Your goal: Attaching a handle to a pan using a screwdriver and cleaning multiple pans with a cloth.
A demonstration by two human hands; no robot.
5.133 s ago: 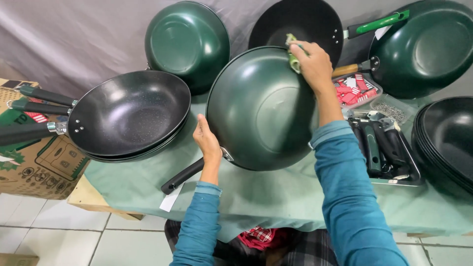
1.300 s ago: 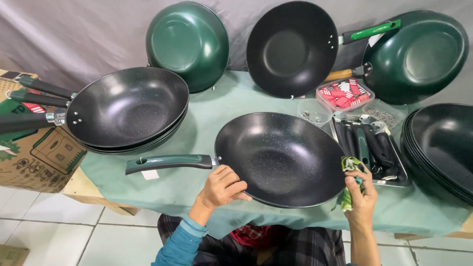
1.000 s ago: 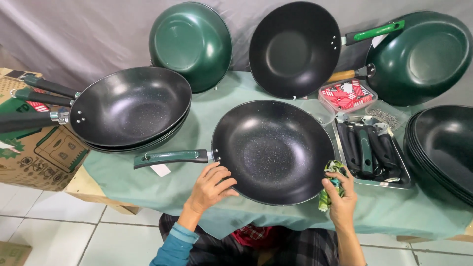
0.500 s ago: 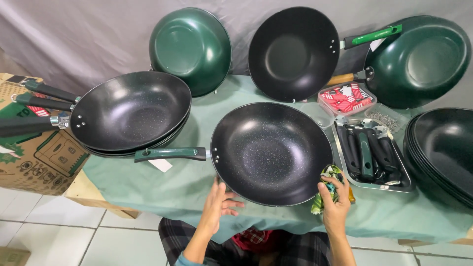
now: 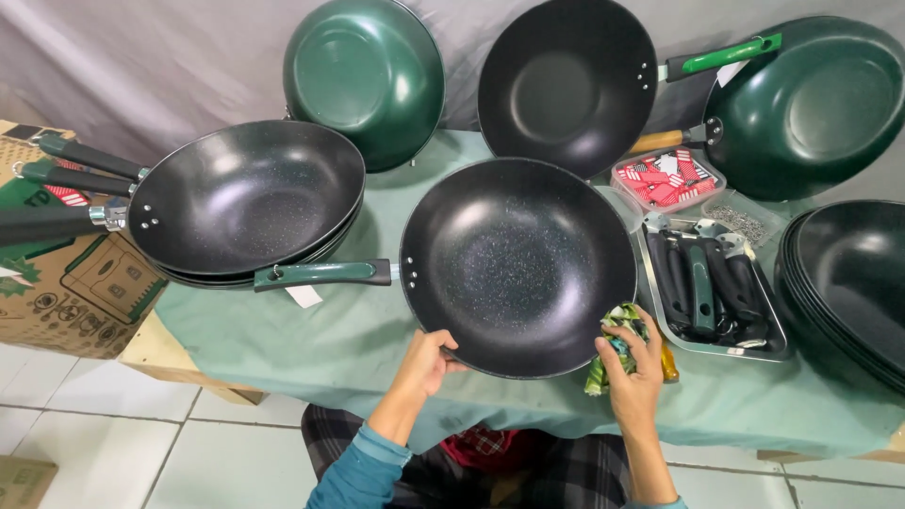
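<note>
A black speckled wok sits upright at the green-clothed table's centre, green handle at nine o'clock. The left hand pinches its near rim at seven o'clock; the right hand clutches a crumpled green cloth at five o'clock. Steadying the smooth, rounded rim looks wise.

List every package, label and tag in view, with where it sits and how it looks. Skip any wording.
Cardboard box: left of the table, on the floor, brown with green printed drawings.
Clear plastic tub: behind the metal tray, rectangular, full of red and white packets.
Paper tag: white slip under the green handle of the middle wok.
Paper tag on the far green handle: small, white.
</note>
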